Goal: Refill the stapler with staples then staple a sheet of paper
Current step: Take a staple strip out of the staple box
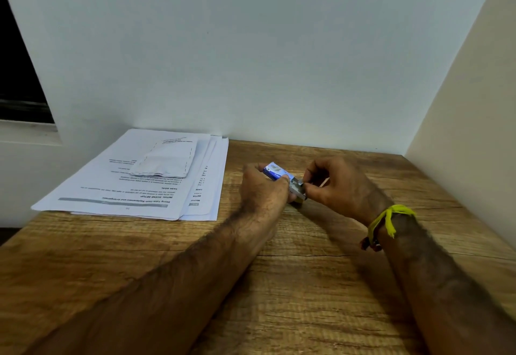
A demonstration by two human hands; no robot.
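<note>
Blue staple box (275,171) sits above the bench's (321,285) middle, clenched in the left hand (262,187); its inner tray (296,190) is slid out toward the right hand (335,184), whose grip pinches the tray's end. Papers (145,181) overhang the left edge; bare wood lies nearer the camera, walls close behind and right.
</note>
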